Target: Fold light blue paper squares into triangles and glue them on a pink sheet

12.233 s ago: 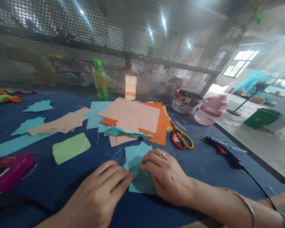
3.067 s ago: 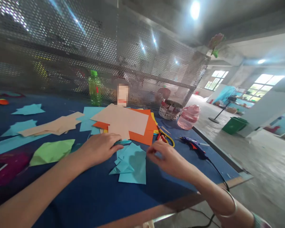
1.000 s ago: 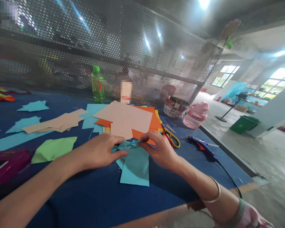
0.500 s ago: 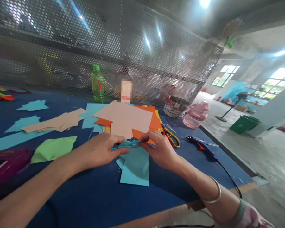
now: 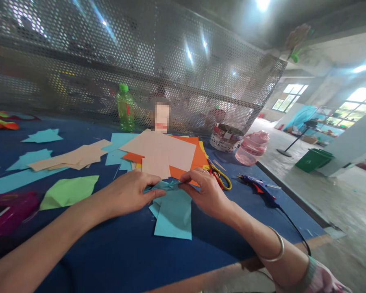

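Folded blue paper (image 5: 170, 186) partly behind hands (image 5: 134, 191)

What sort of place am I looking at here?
Probably a craft workshop: a light-blue sheet, red-and-yellow scissors and a dark-blue glue gun lie on the blue worktable.

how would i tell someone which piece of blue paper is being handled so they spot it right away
On the dark blue table, find the left hand and right hand facing each other. Look between them, at the far end of the flat light-blue sheet. The folded light-blue paper there is the one piece pinched in both hands; its neighbours lie on the table.
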Available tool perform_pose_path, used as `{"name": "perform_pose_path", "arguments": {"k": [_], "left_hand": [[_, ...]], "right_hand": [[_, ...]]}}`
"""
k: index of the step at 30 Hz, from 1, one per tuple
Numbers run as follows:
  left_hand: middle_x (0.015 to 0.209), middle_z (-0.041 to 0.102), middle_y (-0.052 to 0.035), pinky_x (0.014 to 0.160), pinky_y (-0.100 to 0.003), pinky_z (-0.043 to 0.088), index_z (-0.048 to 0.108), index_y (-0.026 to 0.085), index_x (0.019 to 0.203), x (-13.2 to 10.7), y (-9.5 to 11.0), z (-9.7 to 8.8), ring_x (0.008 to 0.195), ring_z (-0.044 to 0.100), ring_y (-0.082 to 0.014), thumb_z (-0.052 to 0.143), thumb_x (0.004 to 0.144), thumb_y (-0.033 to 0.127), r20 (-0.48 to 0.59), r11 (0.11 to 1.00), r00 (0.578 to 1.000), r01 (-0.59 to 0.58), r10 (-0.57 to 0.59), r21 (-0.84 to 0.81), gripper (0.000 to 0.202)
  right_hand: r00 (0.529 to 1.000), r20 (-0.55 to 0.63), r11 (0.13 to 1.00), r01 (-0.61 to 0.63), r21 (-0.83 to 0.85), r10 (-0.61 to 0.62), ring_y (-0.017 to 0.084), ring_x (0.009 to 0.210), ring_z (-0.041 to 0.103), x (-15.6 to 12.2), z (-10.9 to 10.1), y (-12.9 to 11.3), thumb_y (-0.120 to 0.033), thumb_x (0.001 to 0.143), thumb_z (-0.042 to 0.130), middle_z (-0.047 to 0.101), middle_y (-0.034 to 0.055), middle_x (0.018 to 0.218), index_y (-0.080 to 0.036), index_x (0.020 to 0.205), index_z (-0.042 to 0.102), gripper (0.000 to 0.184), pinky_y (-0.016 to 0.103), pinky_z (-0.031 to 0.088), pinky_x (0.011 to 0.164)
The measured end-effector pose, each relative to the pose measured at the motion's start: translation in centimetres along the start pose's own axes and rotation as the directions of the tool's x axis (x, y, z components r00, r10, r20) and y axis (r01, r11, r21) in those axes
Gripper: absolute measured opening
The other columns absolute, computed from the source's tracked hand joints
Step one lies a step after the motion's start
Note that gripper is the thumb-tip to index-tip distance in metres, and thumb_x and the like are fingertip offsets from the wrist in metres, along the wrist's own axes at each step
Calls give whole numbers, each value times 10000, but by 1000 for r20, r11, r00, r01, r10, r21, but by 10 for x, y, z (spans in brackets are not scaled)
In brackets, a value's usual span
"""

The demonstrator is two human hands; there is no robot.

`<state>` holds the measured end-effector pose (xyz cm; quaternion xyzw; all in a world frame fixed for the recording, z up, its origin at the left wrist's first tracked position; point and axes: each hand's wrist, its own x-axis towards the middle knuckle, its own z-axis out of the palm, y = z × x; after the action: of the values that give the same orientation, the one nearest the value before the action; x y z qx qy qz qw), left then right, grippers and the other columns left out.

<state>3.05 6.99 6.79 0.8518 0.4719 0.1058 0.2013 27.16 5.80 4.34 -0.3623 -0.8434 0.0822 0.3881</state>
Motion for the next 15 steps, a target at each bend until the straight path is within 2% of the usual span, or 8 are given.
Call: {"name": "perform_pose_path", "arguments": {"k": [15], "left_hand": [[539, 627, 20, 574, -271, 342, 618, 225, 645, -2, 2, -2, 537, 575, -148, 504, 914, 501, 27, 999, 999, 28, -27, -21, 402]], "right_hand": [[1000, 11, 1000, 10, -27, -10, 161, 778, 669, 0, 0, 0, -21, 848, 773, 753, 10, 832, -179, 893, 689, 185, 286, 459, 740]]}}
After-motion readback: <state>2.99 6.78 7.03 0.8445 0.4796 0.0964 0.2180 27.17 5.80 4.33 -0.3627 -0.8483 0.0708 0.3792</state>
